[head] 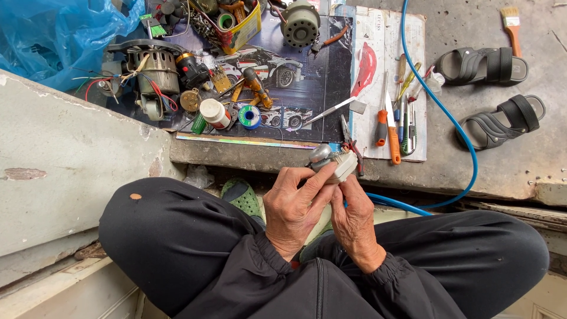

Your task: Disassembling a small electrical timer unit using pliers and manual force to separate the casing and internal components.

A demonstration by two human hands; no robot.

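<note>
My left hand [293, 207] and my right hand [354, 220] meet above my lap, both closed around a small grey and white motor part [334, 162] with a rounded metal end. The left fingers wrap it from the left and below. The right fingers pinch its right underside. Red-handled pliers [352, 146] lie on the ledge just beyond the part. Black sleeves cover both wrists, and my knees in black trousers spread to either side.
A dark poster mat [307, 88] holds an electric motor [152, 74], a round fan motor [300, 23], a solder spool [250, 116], a white bottle [214, 113]. Screwdrivers [393, 127] lie on white card. A blue hose [440, 106], two black sandals [490, 65], a paintbrush [512, 23], a blue bag [53, 35].
</note>
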